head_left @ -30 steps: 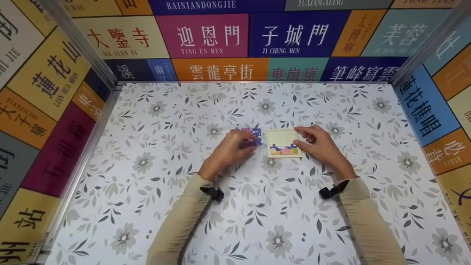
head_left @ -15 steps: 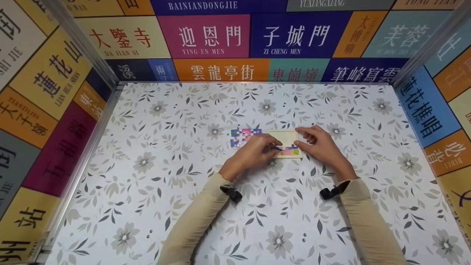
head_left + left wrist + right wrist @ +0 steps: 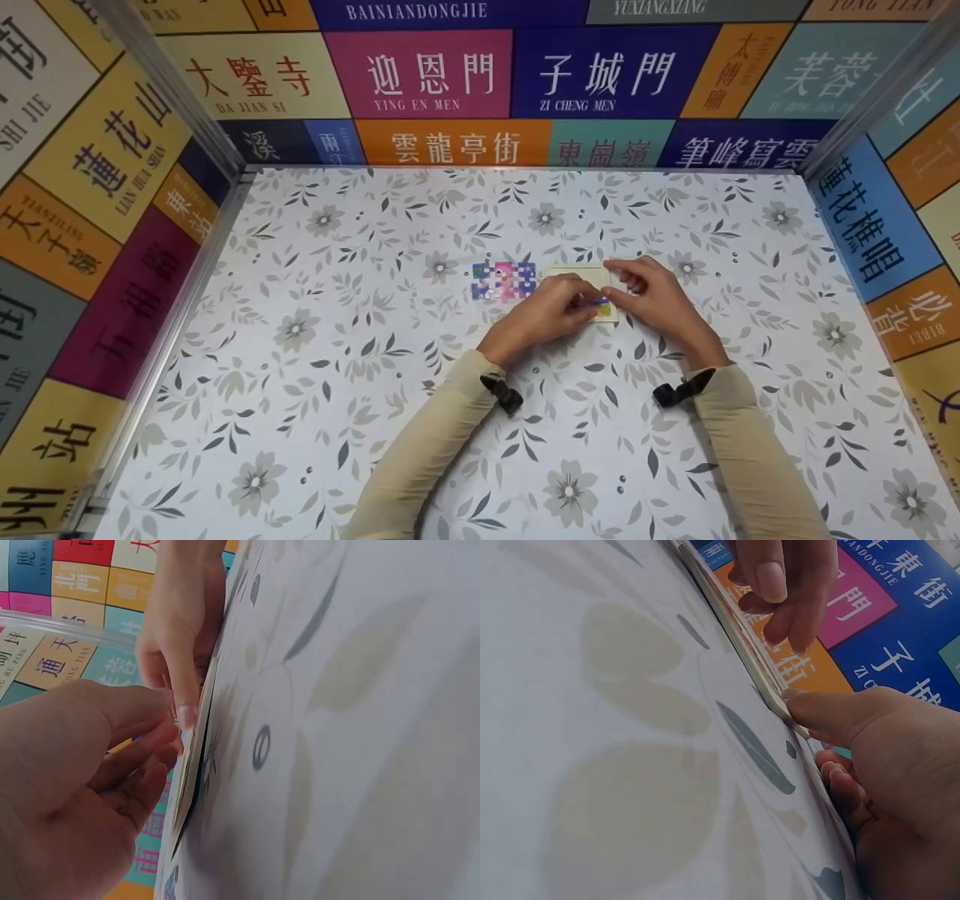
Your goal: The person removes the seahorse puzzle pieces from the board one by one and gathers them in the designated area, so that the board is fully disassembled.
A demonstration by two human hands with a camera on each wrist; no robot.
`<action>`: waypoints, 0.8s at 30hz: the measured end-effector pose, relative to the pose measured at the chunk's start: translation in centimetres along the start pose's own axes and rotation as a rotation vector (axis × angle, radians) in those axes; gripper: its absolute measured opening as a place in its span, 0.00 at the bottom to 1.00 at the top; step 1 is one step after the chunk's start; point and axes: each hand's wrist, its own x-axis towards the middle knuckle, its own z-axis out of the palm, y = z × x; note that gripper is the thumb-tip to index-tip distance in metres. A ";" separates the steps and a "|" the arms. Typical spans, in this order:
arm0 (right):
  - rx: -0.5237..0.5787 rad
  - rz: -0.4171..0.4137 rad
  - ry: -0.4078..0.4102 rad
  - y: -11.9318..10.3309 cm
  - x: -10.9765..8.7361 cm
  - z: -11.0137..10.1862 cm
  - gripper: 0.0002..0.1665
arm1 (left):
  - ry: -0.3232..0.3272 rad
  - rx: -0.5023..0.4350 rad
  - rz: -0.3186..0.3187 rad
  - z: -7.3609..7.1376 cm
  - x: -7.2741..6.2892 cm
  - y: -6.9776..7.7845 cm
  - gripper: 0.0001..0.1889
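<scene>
A shallow cream puzzle tray [image 3: 611,315] lies on the table, with coloured jigsaw pieces [image 3: 604,310] along its near side. My left hand [image 3: 551,309] is over the tray and hides most of it. Its thumb and fingertips pinch a small blue-edged puzzle piece [image 3: 598,301], mostly covered by the fingers. My right hand [image 3: 652,294] holds the tray's right edge, index finger near the far corner and thumb lower down. In the right wrist view, the right thumb [image 3: 817,711] presses on the tray's edge [image 3: 761,682].
Left of the tray lies a cluster of pink, blue and purple puzzle pieces [image 3: 504,280]. A white floral cloth [image 3: 375,247] covers the table. Printed panels [image 3: 435,75] with large characters enclose the back and both sides.
My left hand has moved right from the loose pieces to above the tray's right part, carrying a piece. The loose cluster is uncovered now. My right hand has stayed at the tray's edge.
</scene>
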 end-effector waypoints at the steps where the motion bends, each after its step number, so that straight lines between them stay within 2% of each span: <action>1: 0.000 0.000 0.000 0.0 0.0 0.0 0.29 | 0.002 0.015 -0.009 0.1 0.1 0.1 0.14; 8: 0.005 -0.005 0.006 0.2 0.0 0.1 0.29 | 0.026 0.117 -0.105 1.2 0.5 0.5 0.17; 15: 0.002 0.008 0.008 0.2 0.0 0.2 0.28 | 0.002 0.225 -0.140 1.4 0.2 1.0 0.19; 19: 0.004 -0.002 0.006 0.2 0.1 0.2 0.28 | 0.004 0.225 -0.153 1.7 0.1 1.1 0.18; 20: 0.004 -0.005 0.007 0.3 0.1 0.2 0.28 | 0.016 0.228 -0.154 2.3 0.3 0.5 0.18; 24: 0.003 -0.013 0.014 0.3 0.1 0.3 0.26 | 0.027 0.206 -0.185 2.5 0.3 0.5 0.19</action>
